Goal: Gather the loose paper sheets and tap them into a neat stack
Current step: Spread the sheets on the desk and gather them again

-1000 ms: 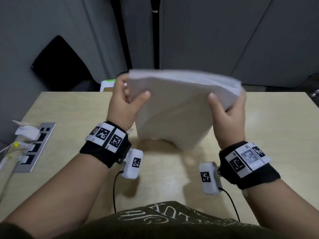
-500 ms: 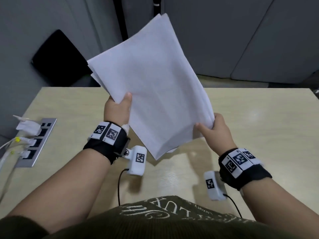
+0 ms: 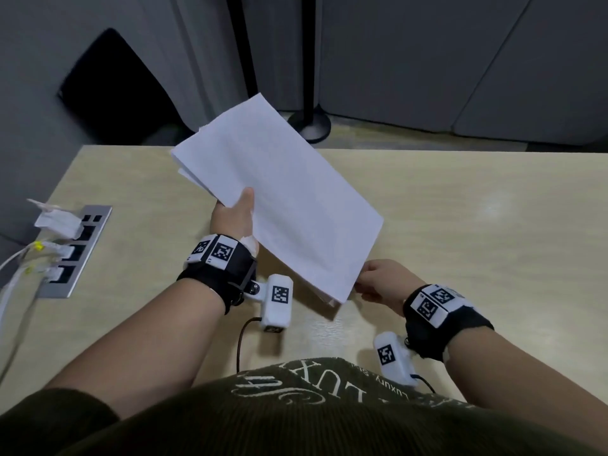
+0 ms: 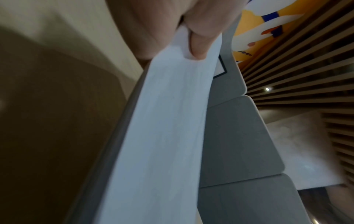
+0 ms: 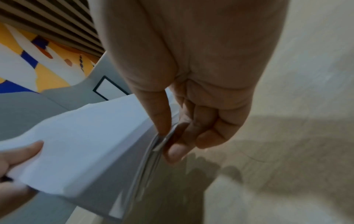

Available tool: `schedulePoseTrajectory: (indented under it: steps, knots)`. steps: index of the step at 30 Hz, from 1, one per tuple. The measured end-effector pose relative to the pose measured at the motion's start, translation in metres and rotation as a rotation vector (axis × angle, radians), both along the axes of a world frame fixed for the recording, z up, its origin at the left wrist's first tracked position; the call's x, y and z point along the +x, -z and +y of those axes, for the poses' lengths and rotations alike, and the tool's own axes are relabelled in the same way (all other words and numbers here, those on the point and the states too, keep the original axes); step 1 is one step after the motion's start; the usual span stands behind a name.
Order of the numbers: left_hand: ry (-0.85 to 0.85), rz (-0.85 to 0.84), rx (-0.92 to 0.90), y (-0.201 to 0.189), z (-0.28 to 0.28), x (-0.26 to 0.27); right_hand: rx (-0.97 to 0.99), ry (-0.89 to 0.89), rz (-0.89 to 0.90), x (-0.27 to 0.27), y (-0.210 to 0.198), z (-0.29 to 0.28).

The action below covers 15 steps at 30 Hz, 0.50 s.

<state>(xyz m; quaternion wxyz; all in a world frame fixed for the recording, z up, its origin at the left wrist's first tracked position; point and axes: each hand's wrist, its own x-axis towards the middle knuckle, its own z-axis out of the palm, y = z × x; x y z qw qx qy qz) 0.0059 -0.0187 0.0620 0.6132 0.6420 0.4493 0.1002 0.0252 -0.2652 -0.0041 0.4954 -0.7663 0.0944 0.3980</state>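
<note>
A sheaf of white paper sheets (image 3: 279, 195) (image 4: 162, 136) (image 5: 80, 144) hangs tilted above the light wooden table (image 3: 477, 241), its far corner raised and its near corner low. My left hand (image 3: 235, 215) (image 4: 195, 34) grips the sheaf's left edge, thumb on top. My right hand (image 3: 378, 281) (image 5: 168, 141) pinches the near right corner between thumb and curled fingers. The sheet edges at the far left corner are slightly fanned and uneven.
A metal socket panel (image 3: 77, 251) with white plugs and cables (image 3: 19, 268) is set into the table at the left. A black pole with a round base (image 3: 309, 123) stands beyond the far edge. Grey partition panels (image 3: 427, 60) rise behind.
The sheaf has gone from standing upright on the table to being lifted and turned, then lowered toward me. My right hand slid from the side edge down to the near corner.
</note>
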Motion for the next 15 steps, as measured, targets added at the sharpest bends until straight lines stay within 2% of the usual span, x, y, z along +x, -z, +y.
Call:
schedulePoseTrajectory:
  steps: [4, 10, 15]
  knots:
    - [-0.051, 0.040, -0.073, 0.014, 0.009, -0.002, 0.033, 0.047, 0.013, 0.002, 0.000, -0.004]
    - [-0.082, 0.042, -0.115, 0.033, 0.019, -0.001, -0.037, -0.009, -0.031, 0.008, 0.000, -0.006]
    - [-0.165, 0.051, -0.267, 0.050, 0.023, -0.008, -0.039, -0.002, -0.022, 0.011, -0.002, -0.008]
